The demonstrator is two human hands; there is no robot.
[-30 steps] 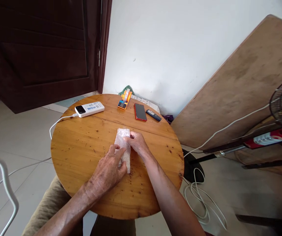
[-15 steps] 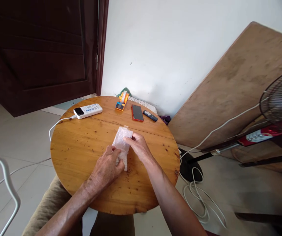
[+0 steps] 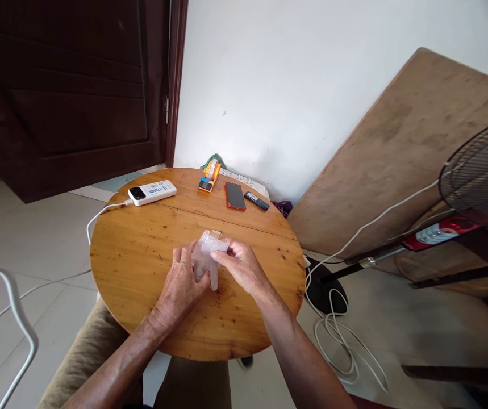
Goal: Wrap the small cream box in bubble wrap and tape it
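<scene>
Round wooden worktop (image 3: 141,250), set by a white wall and a dark door (image 3: 69,85), carries everything here. The wrap (image 3: 207,250), a small crumpled piece of bubble plastic, sits just off the surface near the middle. The left hand (image 3: 179,287) pinches its near left side, fingers closed on the plastic. The right hand (image 3: 239,264) grips its upper right edge between thumb and fingertips.

The step looks like folding or rolling the wrap. To do it well, I judge the left hand should pin the bundle firmly while the right draws its edge over snugly, low over the wood, so the plastic does not spring open.

Well apart at the far rim lie a power bank (image 3: 152,192) on a white cable (image 3: 99,218), a tape dispenser (image 3: 208,177), a phone (image 3: 235,196) and a small dark gadget (image 3: 256,200), too small to name.

Whether the wrap encloses anything cannot be told, as the hands cover much of it. A tan tab (image 3: 215,233) at its far edge may be tape, though that is unclear. The fan (image 3: 482,176) is cut off at the right edge.
</scene>
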